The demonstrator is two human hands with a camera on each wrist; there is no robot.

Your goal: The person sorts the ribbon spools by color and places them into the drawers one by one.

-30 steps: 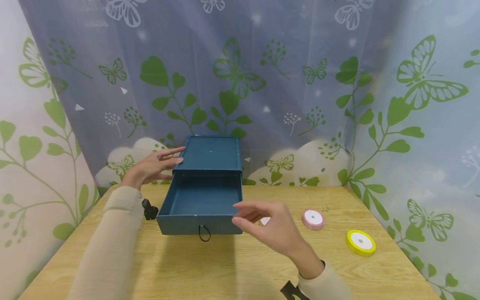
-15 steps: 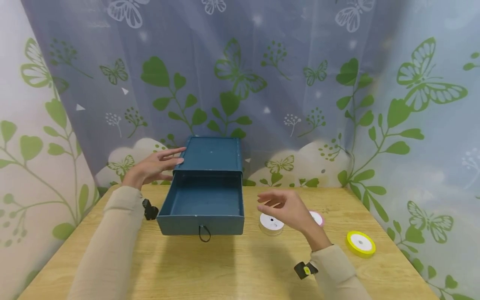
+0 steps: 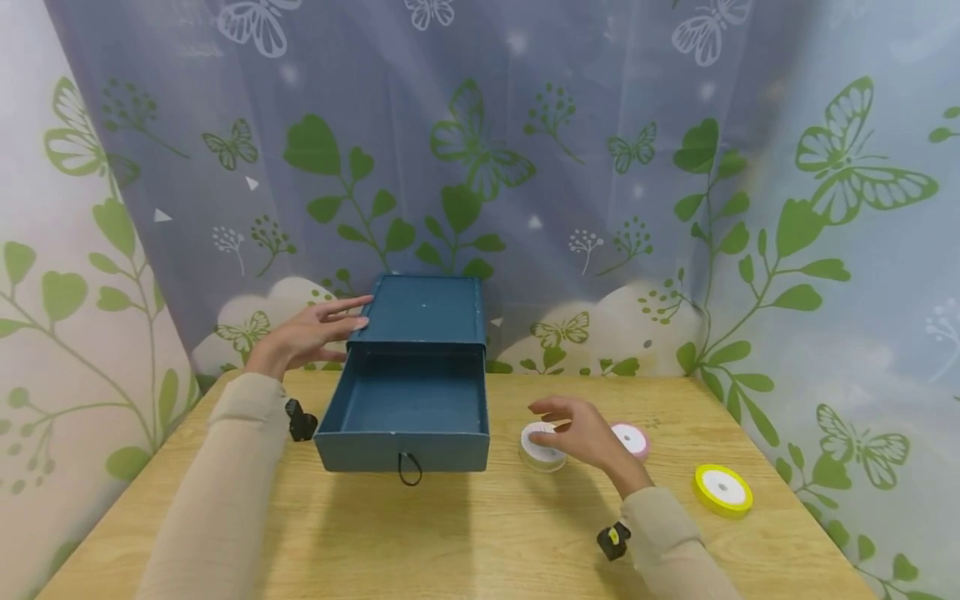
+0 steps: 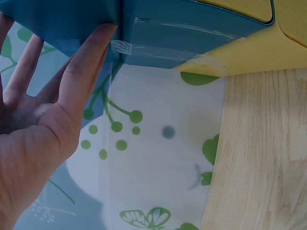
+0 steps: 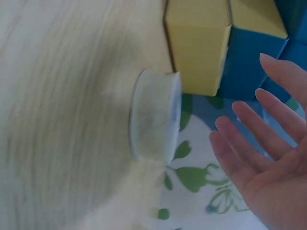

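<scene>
Head view, left hand (image 3: 300, 337): fingers straight and parted, resting against left side of blue rectangular box casing (image 3: 427, 307).
Head view, blue rectangular drawer (image 3: 416, 400): slid partway out of casing front, thin black cord loop (image 3: 409, 469) hanging off front face.
Head view, right hand (image 3: 588, 437): thumb and fingers apart, over part of white-faced round spool (image 3: 542, 455).
Head view, white-faced spool: lying flat on light wood-grain table (image 3: 450, 542), just right of drawer.
Head view, other spools: pink-rimmed white round spool (image 3: 632, 440) partly behind right hand; bright yellow-rimmed white round spool (image 3: 722, 489) farther right.
Head view, backdrop: blue-grey fabric curtain (image 3: 555, 50), printed with butterflies and green leaves.
Left wrist view, left hand: palm side visible, fingers extended, one fingertip at blue wall, clear tape strip (image 4: 144, 48) near it.
Left wrist view, yellow panels (image 4: 259, 50): right beside blue wall, near table.
Right wrist view, right hand: fingers loosely extended, separated, clear gap to white-faced spool.
Right wrist view, white-faced spool: cream band around side, slightly blurred, near yellow and blue box surfaces.
</scene>
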